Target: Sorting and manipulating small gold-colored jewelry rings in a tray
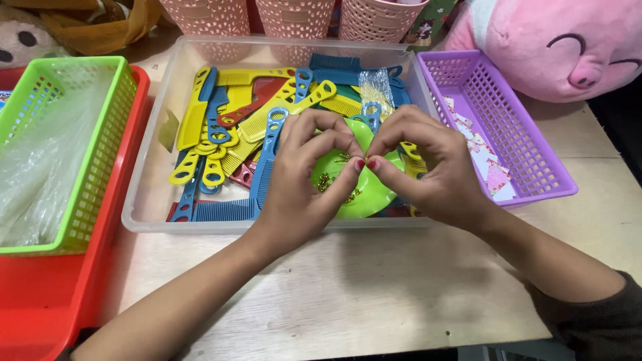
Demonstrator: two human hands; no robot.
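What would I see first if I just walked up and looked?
First, two hands, the left hand and right hand, meeting fingertip to fingertip in the middle above a green dish. Under them sits a clear tray piled with yellow, blue and red combs. A big pink plush toy smiles at top right.

Whatever the left hand [304, 177] and right hand [421, 167] pinch between their meeting fingertips is too small to tell. Beneath both hands, the green dish [368, 194] is largely covered, its tiny gold pieces [324, 182] indistinct. Beyond the hands, the pink baskets [294, 17] are cut off by the top edge.
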